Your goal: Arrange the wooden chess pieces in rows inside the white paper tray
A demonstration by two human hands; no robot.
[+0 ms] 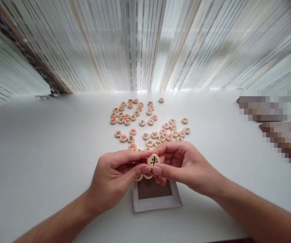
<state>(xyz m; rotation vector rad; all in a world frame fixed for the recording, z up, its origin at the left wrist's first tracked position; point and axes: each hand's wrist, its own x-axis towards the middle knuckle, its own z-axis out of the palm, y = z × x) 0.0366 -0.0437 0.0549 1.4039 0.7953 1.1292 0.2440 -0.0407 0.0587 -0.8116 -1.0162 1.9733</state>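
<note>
A round wooden Chinese chess piece [153, 161] with a black character is held upright, its face toward me. My left hand [115, 173] pinches it from the left between thumb and fingers. From the right, the thumb and index finger of my right hand [186, 165] grip the same piece, the other fingers curled behind. Both hands hover over a small white box [158, 203] with a dark brown inside. Just under my left thumb show two more pieces, partly hidden; I cannot tell whether they lie in the box or are held.
Several loose chess pieces [162, 137] with red or black characters lie beyond my hands, and another group [126, 116] sits farther back on the white table [59, 162]. String curtains [145, 44] hang along the far edge. Two blurred-out brownish objects [284, 138] are at the right.
</note>
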